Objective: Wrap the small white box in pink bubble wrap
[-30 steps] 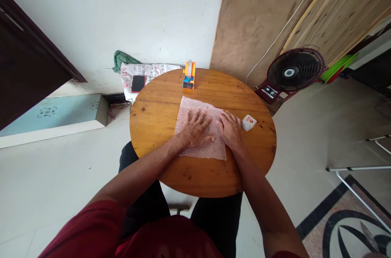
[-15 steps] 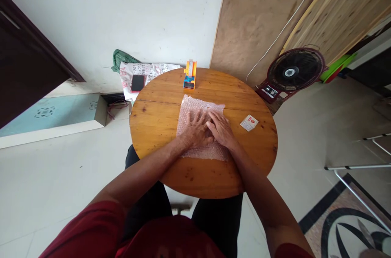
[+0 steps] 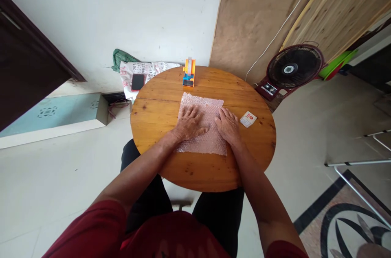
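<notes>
A sheet of pinkish bubble wrap (image 3: 210, 138) lies flat on the round wooden table (image 3: 195, 172) in front of me. My left hand (image 3: 188, 123) rests palm down on its left part, fingers spread. At the sheet's right edge lies my right hand (image 3: 228, 125), flat, with its fingers stretched out and its thumb side over the wrap. Just right of that hand is a small white and red card or packet (image 3: 248, 119). An orange and blue tape dispenser (image 3: 188, 74) stands beyond the sheet, near the table's far edge.
A dark phone (image 3: 138, 82) lies on a printed white sack (image 3: 128, 71) behind the table, left of the dispenser. A dark red fan (image 3: 290, 68) stands off the table's far right side. Metal rack bars (image 3: 360, 163) show at the right.
My hands have moved apart from the middle of the bubble wrap, the left one leftward and the right one to the right edge. More of the sheet's centre shows.
</notes>
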{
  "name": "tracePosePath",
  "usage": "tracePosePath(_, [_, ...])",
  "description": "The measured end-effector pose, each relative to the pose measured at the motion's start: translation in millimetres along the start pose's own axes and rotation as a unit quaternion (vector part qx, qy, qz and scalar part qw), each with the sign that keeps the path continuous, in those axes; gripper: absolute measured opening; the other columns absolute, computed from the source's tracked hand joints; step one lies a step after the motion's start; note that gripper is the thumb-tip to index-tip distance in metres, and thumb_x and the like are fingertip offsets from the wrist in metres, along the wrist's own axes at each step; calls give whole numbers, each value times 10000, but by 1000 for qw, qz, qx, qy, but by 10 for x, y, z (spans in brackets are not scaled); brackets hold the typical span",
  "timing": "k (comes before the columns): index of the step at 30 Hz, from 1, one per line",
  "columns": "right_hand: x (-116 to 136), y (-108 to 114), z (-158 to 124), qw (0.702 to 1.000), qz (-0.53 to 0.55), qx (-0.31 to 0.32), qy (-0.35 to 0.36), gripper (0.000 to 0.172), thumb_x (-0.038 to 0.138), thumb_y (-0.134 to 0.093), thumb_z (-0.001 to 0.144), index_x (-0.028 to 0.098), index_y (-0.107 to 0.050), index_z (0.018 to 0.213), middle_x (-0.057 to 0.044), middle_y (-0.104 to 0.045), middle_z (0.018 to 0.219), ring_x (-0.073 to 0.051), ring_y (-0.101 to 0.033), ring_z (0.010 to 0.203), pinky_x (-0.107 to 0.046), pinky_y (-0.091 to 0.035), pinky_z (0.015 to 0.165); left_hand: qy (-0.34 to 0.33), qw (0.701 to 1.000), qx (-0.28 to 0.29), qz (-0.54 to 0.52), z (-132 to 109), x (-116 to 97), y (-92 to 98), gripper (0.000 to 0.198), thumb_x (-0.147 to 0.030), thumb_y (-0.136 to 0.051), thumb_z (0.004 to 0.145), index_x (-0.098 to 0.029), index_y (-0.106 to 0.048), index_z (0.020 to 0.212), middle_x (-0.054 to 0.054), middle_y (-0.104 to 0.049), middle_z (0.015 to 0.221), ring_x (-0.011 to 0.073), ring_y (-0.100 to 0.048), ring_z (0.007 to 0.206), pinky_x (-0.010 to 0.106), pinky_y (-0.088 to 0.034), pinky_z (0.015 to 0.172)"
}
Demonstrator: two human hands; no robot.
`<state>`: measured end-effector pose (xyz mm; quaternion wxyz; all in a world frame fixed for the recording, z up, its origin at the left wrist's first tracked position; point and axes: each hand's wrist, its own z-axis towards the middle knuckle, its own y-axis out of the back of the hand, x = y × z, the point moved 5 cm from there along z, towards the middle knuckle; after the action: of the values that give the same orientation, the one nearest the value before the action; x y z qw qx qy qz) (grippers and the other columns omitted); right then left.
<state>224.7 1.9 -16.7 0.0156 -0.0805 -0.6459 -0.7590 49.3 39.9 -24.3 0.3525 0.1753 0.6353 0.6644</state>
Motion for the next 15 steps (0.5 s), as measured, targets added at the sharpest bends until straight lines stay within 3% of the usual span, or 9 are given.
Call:
tracePosePath(6, [-38, 61, -45, 1000, 4, -22, -2, 487, 295, -353, 974, 84, -555, 1363, -181, -523, 1471, -320, -404, 1411, -486, -296, 1126, -3, 1000, 25, -6, 9, 25, 22, 831, -717, -441, 886, -168, -401, 1509, 159, -287, 1624, 365, -211, 1517, 592, -123, 1218])
tracePosePath(10, [-112, 332, -127, 992, 38, -116, 11, 375, 283, -403, 960, 185, -661, 1214, -120, -605, 1386, -295, -414, 1392, -494, -276, 1139, 0, 1000, 29, -8, 19, 35, 41, 836, -705, -483, 874, -168, -400, 1510, 157, -296, 1622, 360, -209, 1518, 585, -124, 1221])
tracePosePath(13, [-426, 605, -272, 971, 59, -219, -76, 362, 331, -462, 940, 215, -645, 1230, -125, -556, 1426, -326, -384, 1406, -565, -263, 1141, 4, 999, 30, -10, 20, 31, 40, 840, -694, -509, 868, -164, -401, 1510, 165, -302, 1617, 363, -212, 1517, 584, -124, 1221])
tracePosePath(15, [-708, 691, -371, 953, 94, -248, -148, 489, 378, -537, 890, 203, -556, 1347, -153, -492, 1476, -336, -389, 1403, -573, -296, 1135, 4, 999, 31, -14, 18, 25, 42, 832, -680, -527, 865, -167, -402, 1509, 171, -295, 1619, 369, -209, 1517, 585, -124, 1221])
